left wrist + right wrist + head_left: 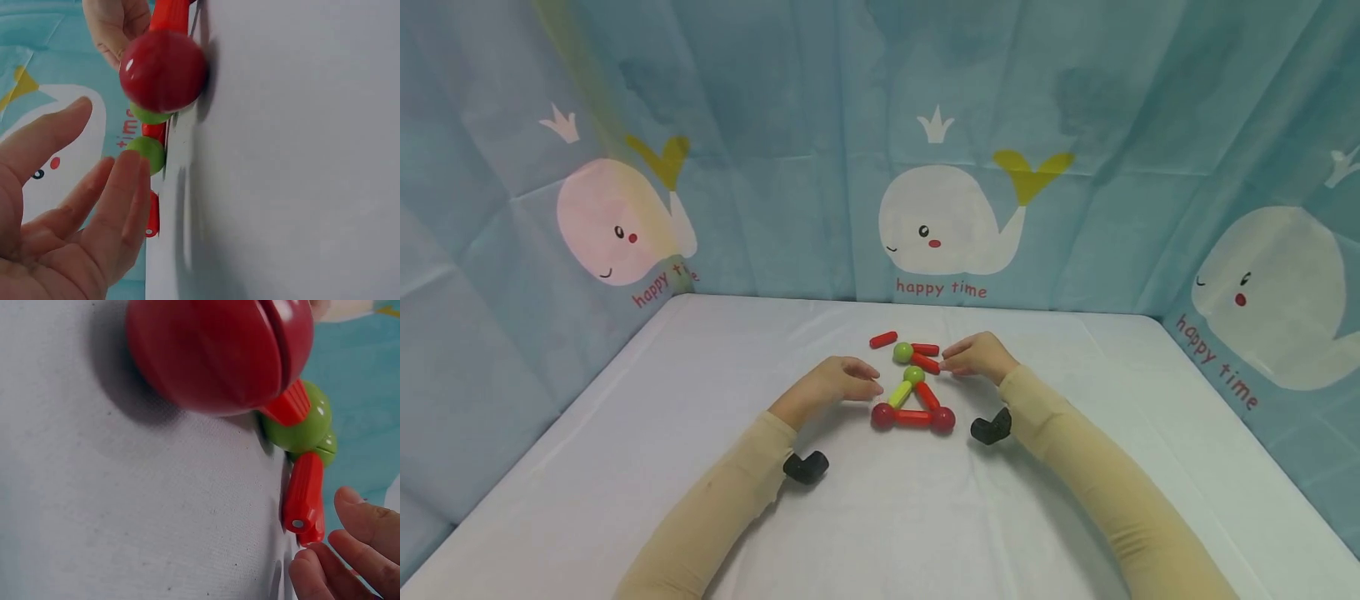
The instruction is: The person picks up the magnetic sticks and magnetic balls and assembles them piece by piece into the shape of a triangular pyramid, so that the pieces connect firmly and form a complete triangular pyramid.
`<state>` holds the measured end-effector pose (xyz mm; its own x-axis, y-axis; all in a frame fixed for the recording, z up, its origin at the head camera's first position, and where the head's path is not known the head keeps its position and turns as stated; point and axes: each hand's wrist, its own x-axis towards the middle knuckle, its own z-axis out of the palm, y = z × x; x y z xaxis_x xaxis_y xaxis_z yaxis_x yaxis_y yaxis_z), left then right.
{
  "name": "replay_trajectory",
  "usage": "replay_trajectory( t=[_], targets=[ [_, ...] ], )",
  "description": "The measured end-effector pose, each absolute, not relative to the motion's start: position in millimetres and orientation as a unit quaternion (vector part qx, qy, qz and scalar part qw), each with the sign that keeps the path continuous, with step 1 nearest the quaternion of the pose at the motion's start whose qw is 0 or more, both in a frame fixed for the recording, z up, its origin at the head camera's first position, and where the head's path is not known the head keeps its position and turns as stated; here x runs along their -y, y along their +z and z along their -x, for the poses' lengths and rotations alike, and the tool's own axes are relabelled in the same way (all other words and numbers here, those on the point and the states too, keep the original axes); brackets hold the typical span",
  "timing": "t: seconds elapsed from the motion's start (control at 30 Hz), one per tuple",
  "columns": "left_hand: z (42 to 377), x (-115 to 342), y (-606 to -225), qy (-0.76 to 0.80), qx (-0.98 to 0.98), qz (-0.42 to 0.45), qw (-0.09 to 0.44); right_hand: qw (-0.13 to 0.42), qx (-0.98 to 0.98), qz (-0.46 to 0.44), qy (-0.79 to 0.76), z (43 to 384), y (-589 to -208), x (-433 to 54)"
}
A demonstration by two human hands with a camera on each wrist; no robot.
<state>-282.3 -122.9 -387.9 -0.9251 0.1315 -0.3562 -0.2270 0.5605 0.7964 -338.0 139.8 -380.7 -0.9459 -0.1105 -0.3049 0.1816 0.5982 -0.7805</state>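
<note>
Head camera view: a triangle [913, 418] of toy balls and rods lies on a white-covered table [1045, 533], a red ball [883, 416] at its near left corner, another red ball [943, 419] at near right and a green ball [914, 375] at the far point; a yellow-green rod [900, 394] forms the left side. Just beyond, a second green ball [903, 352] sits with two red rods [927, 363] reaching rightward; a loose red rod [883, 340] lies to its left. The left hand [835, 385], relaxed, fingers parted and nothing in its grasp, hovers near the triangle's left corner. The right hand [979, 357], thumb apart from loosely bent fingers, likewise grips nothing at the rods' ends; whether a fingertip touches them is unclear. A careless fingertip could knock those rods askew, and the black wrist piece [991, 426] at the right sleeve [1075, 450] could bump the near right ball if the arm swung inward. Behind hangs a whale-print curtain [790, 225].
</note>
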Motion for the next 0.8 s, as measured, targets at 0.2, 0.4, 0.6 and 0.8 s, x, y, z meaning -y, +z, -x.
replay_trajectory(
  t=[0.2,0.4,0.6,0.8],
  targets=[
    [311.9,112.7,-384.2,0.517,-0.842,0.045,0.147,0.173,-0.873,-0.009,-0.456,339.7,-381.9,-135.5],
    [331.9,97.5,-382.9,0.506,-0.853,0.029,0.127,0.18,-0.879,-0.022,-0.441,343.9,-384.5,-129.7],
    [344.7,90.2,-385.3,0.498,-0.858,0.019,0.122,0.176,-0.885,-0.018,-0.431,348.9,-388.3,-125.1],
    [354.7,80.0,-388.4,0.487,-0.863,0.011,0.137,0.163,-0.892,-0.021,-0.421,351.7,-391.8,-125.0]
  ],
)
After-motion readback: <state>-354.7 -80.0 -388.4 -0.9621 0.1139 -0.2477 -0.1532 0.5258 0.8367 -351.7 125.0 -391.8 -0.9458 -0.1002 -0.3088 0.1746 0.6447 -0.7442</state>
